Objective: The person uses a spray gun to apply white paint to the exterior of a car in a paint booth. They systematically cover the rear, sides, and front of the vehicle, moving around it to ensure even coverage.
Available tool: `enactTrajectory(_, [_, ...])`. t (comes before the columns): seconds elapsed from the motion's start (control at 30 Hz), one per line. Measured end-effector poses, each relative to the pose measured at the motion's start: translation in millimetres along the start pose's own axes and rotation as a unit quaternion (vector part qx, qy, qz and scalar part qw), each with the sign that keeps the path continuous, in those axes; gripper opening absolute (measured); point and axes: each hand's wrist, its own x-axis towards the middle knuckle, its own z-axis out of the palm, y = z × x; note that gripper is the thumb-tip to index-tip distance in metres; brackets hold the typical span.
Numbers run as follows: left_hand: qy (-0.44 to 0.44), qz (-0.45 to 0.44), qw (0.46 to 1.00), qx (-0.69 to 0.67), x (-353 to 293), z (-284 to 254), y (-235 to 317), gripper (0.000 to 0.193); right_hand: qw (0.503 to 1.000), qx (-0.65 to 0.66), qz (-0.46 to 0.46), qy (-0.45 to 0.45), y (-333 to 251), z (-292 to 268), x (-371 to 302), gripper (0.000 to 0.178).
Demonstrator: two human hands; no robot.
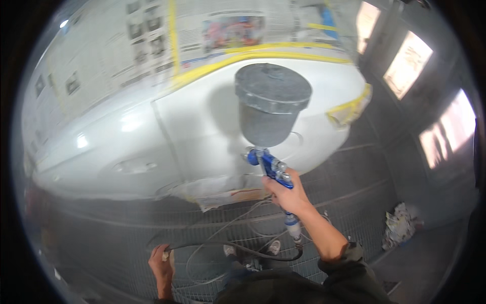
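My right hand (292, 193) is wrapped round the handle of a blue spray gun (273, 169), held up before the car's side. On top of the gun sits a grey, paint-coated cup (268, 119) with its lid (273, 83) on, slightly tilted. A dark air hose (223, 246) runs from the base of the handle across to my left hand (161, 256), whose fingers are closed round it low on the left. The white car body panel (197, 134) lies just beyond the gun's nozzle; the cup hides part of it.
Newspaper masking (109, 55) and yellow tape (202, 68) cover the car above the white panels. More paper (223, 190) hangs along its lower edge. A thin cable loops over the grated floor (116, 228). Crumpled paper (400, 225) lies at the right, below bright wall panels (407, 66).
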Motion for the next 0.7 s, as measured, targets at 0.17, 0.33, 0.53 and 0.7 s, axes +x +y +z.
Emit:
enactTrajectory(0.17, [-0.036,0.032,0.998,0.034,-5,33,37,0.028,0.999,-0.020,0.022,0.040,-12,-77,-6,0.015])
enactTrajectory(0.33, [-0.049,0.059,0.997,0.010,-11,63,72,0.031,0.992,-0.011,0.071,0.106,-24,-155,-14,0.018])
enactTrajectory(0.53, [-0.060,0.058,0.996,-0.013,-25,86,103,0.030,0.984,-0.016,0.037,0.171,-39,-229,-22,0.014])
enactTrajectory(0.7, [-0.064,0.033,0.997,-0.027,-32,91,125,0.028,0.967,-0.097,-0.009,0.235,-54,-269,-26,0.044])
